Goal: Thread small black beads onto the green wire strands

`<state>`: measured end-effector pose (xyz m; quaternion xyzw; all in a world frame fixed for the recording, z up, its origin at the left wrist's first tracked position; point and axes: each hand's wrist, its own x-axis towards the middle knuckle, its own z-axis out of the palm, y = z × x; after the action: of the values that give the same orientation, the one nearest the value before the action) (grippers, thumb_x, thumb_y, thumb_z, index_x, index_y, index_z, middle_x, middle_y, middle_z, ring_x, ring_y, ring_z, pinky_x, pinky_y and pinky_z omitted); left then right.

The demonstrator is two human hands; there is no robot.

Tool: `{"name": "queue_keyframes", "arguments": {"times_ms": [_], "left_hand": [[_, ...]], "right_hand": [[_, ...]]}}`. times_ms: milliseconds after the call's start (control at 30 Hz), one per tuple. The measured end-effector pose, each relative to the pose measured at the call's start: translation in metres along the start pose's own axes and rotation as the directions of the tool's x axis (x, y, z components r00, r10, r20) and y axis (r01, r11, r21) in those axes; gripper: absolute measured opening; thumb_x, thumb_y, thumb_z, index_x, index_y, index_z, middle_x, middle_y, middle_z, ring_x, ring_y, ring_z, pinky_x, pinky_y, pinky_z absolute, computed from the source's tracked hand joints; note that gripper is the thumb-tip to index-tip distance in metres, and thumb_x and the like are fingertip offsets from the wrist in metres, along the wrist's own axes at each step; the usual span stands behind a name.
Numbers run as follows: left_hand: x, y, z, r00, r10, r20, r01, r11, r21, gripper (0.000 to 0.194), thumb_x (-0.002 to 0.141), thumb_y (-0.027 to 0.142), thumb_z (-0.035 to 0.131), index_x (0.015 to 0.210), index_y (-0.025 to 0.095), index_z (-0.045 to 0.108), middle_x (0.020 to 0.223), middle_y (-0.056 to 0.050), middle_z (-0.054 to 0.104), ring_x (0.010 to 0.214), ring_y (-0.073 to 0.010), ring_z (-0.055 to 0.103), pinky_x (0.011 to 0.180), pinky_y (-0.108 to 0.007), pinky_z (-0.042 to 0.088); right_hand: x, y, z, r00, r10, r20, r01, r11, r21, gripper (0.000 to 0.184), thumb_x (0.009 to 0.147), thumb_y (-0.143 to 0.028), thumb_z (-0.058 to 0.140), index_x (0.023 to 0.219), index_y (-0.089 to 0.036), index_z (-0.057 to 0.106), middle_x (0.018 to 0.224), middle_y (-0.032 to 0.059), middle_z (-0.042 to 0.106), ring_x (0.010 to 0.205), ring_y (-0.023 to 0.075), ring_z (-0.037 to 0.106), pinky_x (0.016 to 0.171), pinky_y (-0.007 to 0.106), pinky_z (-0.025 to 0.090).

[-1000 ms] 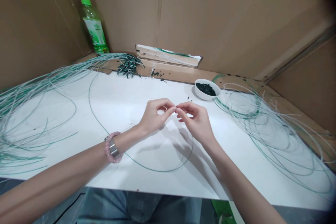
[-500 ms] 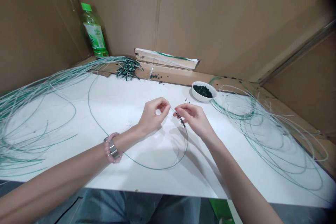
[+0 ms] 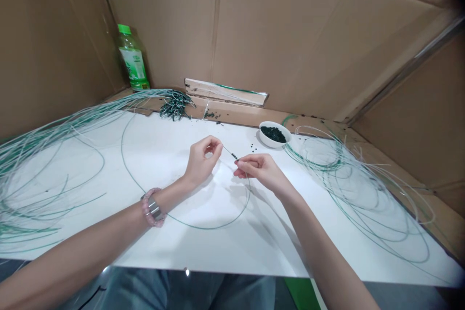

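Observation:
My left hand (image 3: 202, 159) pinches one end of a thin green cord between thumb and forefinger. A short row of black beads (image 3: 234, 156) is threaded on the taut stretch between my hands. My right hand (image 3: 263, 170) is closed on the cord just below the beads that show, and its fingers may hide more of them. From there the green cord (image 3: 214, 228) sweeps down in a wide loop, passes by my left wrist and runs up the left side. A white bowl (image 3: 264, 142) of black beads stands beyond my right hand, with several loose beads (image 3: 253, 147) beside it.
Green and white cords (image 3: 54, 126) spread across the left, their beaded ends (image 3: 176, 105) bunched at the back. More coiled cords (image 3: 348, 169) lie at the right. A green bottle (image 3: 133, 63) stands in the back left corner. Cardboard walls (image 3: 272, 34) enclose the white table (image 3: 232, 252).
My right hand has slid lower along the cord, and the row of beads now shows between my hands and reaches from its fingertips up toward the left. The camera view has tilted up slightly.

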<state>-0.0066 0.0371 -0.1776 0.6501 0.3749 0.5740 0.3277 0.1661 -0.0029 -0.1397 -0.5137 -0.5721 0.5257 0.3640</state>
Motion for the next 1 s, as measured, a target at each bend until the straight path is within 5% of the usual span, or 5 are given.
{"name": "queue_keyframes", "arguments": {"times_ms": [233,500,833,1000], "left_hand": [[0.005,-0.006,-0.004,0.996,-0.025,-0.084,0.021,0.999,-0.046,0.011,0.078,0.022,0.054,0.069,0.016,0.052,0.065,0.002,0.049,0.063,-0.0096,0.047,0.061,-0.020,0.040],[-0.001,0.007,0.000,0.999,0.014,0.047,-0.015,0.999,0.032,0.011,0.079,0.020,0.053,0.069,0.015,0.052,0.065,0.001,0.052,0.062,-0.0095,0.048,0.061,-0.021,0.040],[-0.002,0.004,0.001,0.995,0.023,0.093,-0.028,0.998,0.052,0.012,0.080,0.020,0.052,0.069,0.014,0.053,0.066,0.001,0.052,0.062,-0.0093,0.048,0.061,-0.021,0.041],[-0.002,0.005,0.001,0.997,0.034,0.073,-0.038,0.998,0.056,0.013,0.080,0.019,0.053,0.068,0.014,0.052,0.065,0.001,0.052,0.062,-0.0094,0.048,0.061,-0.020,0.041]], "right_hand": [[-0.003,-0.003,-0.007,0.995,0.028,0.096,-0.019,0.995,-0.096,0.024,0.071,-0.037,0.068,0.072,-0.012,0.067,0.070,0.0087,0.072,0.063,0.0143,0.066,0.067,0.028,0.052],[0.002,0.002,0.005,0.998,-0.057,-0.027,0.054,0.993,-0.103,0.026,0.075,-0.038,0.063,0.077,-0.012,0.067,0.074,0.0101,0.073,0.072,0.0184,0.069,0.067,0.028,0.051],[0.005,0.004,0.003,0.996,-0.081,-0.031,0.076,0.988,-0.134,0.027,0.078,-0.037,0.059,0.082,-0.012,0.068,0.078,0.0095,0.073,0.072,0.0166,0.069,0.065,0.024,0.049],[0.005,0.003,-0.002,0.995,-0.096,0.003,0.094,0.975,-0.200,0.025,0.076,-0.035,0.061,0.069,-0.012,0.069,0.070,0.0092,0.072,0.067,0.0166,0.067,0.063,0.024,0.049]]}}
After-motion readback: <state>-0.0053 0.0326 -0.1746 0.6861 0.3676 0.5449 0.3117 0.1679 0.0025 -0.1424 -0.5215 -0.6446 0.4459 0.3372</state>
